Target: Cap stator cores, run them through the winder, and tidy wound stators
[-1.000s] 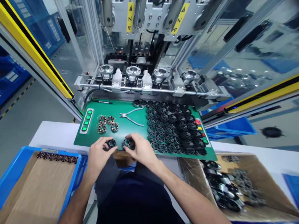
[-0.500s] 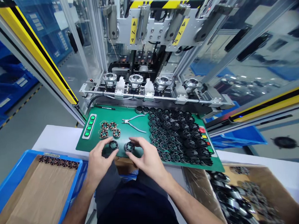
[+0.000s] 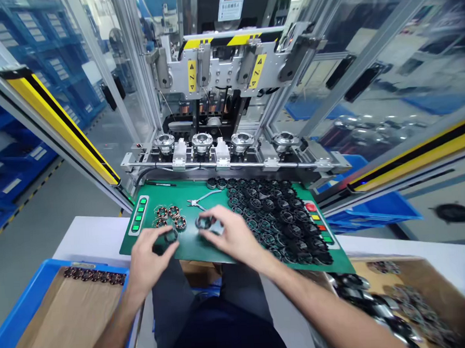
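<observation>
I'm on a factory floor here, at a production workstation: a metal-framed machine (image 3: 219, 71) rises right in front of me, yellow warning labels on it and round metal fixtures (image 3: 201, 140) lined up below. There's a green work panel (image 3: 205, 243) with lit push buttons (image 3: 139, 214), rows of black ring parts (image 3: 273, 213), and blue bins (image 3: 5, 160) stacked off to the left.
</observation>
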Available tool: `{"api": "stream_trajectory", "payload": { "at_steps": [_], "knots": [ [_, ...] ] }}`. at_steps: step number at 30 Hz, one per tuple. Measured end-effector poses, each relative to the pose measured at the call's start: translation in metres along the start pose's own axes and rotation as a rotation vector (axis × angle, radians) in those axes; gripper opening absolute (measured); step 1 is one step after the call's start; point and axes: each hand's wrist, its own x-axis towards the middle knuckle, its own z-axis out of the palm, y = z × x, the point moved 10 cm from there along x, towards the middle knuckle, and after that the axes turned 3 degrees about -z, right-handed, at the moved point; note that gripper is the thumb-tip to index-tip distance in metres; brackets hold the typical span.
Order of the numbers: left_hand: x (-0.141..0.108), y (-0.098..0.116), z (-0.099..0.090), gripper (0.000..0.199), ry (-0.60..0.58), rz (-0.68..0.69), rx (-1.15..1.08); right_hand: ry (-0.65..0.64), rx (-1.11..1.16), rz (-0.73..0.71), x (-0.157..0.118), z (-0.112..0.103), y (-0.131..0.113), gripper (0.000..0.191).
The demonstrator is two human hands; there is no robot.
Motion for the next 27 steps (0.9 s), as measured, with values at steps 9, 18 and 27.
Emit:
{"api": "stream_trajectory", "payload": {
  "at_steps": [9,18,27],
  "knots": [
    [0.265,0.053,-0.049,0.043,-0.036,0.118,-0.078,0.017,-0.433,-0.03,0.221,-0.121,0.026,0.044],
    [0.388,-0.004,0.014,0.041,-0.185,-0.017,0.072,-0.211,-0.678,-0.055,0.299,-0.079,0.082,0.039],
    [0.412,-0.016,0.023,0.05,-0.371,0.129,0.246,-0.328,-0.708,-0.139,0.324,-0.067,0.098,0.042]
  ]
}}
